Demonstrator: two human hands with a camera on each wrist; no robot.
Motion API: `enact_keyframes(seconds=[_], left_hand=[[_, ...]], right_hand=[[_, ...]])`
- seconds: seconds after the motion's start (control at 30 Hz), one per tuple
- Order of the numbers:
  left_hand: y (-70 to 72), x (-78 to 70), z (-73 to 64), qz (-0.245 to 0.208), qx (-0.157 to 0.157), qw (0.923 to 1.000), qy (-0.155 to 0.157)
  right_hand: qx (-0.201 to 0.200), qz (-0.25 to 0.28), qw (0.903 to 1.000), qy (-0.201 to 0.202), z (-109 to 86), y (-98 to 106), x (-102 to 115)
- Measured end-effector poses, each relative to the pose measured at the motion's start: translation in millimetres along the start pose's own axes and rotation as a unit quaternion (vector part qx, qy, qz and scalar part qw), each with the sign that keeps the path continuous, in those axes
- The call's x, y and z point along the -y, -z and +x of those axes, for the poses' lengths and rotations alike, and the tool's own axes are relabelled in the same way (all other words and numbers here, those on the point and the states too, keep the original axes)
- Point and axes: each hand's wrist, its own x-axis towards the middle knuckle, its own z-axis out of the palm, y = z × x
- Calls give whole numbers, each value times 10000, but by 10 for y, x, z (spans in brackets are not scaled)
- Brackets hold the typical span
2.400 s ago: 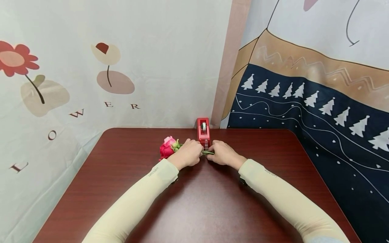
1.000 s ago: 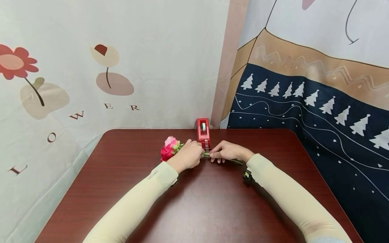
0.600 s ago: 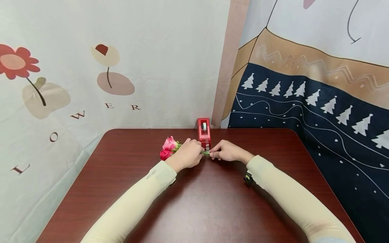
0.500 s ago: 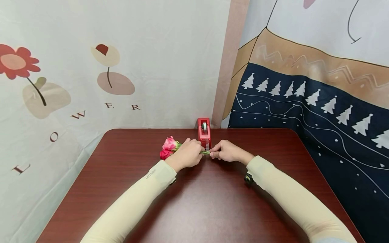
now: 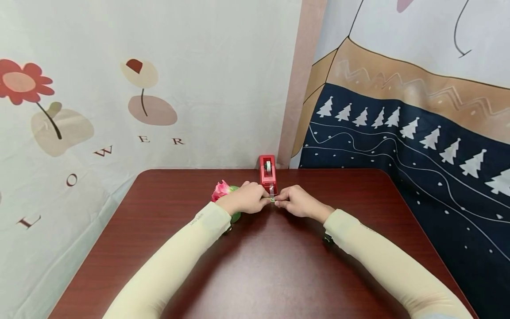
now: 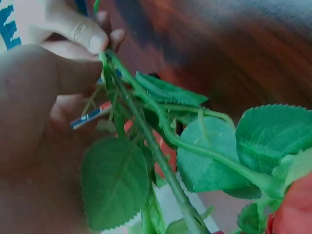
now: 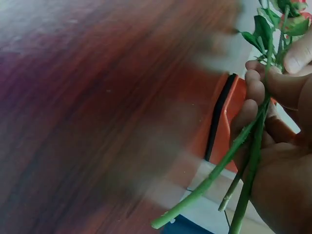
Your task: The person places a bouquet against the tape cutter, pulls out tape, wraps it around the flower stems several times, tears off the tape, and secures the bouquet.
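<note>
Near the table's far edge, my left hand (image 5: 248, 198) grips a small bunch of artificial roses by the stems. A pink rose bloom (image 5: 220, 190) shows beyond its wrist; the left wrist view has the green stems (image 6: 161, 163) and a toothed leaf (image 6: 115, 183). My right hand (image 5: 298, 202) pinches the same stems, fingertips almost meeting the left hand's. In the right wrist view the cut stem ends (image 7: 202, 185) cross below its fingers. A red tape dispenser (image 5: 268, 170) stands just behind both hands, and a clear tape strip (image 5: 272, 191) runs from it down to the stems.
The dark red wooden table (image 5: 263, 266) spreads out toward the person. A pale printed curtain (image 5: 223, 88) hangs right behind its far edge, and a navy curtain with white trees (image 5: 398, 164) hangs along the right.
My right hand has slid right along the stems and come back to the left. The bunch has turned in my hands: the red bloom is now hidden and a leaf shows below the left wrist.
</note>
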Motion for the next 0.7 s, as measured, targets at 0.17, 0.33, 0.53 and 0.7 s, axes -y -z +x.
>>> enact_keyframes(seconds=[0.17, 0.33, 0.53, 0.7], left_hand=[[47, 89, 26, -840, 563, 9945, 275], [61, 125, 33, -1209, 674, 9900, 267], [-2, 107, 63, -782, 354, 9959, 278], [-18, 88, 76, -494, 215, 9985, 103]], right_hand=[[-149, -117, 9998, 53, -37, -34, 34], [-152, -128, 9997, -125, -48, -47, 52], [26, -107, 9992, -372, -33, -30, 14], [144, -199, 9990, -376, -35, 0, 6]])
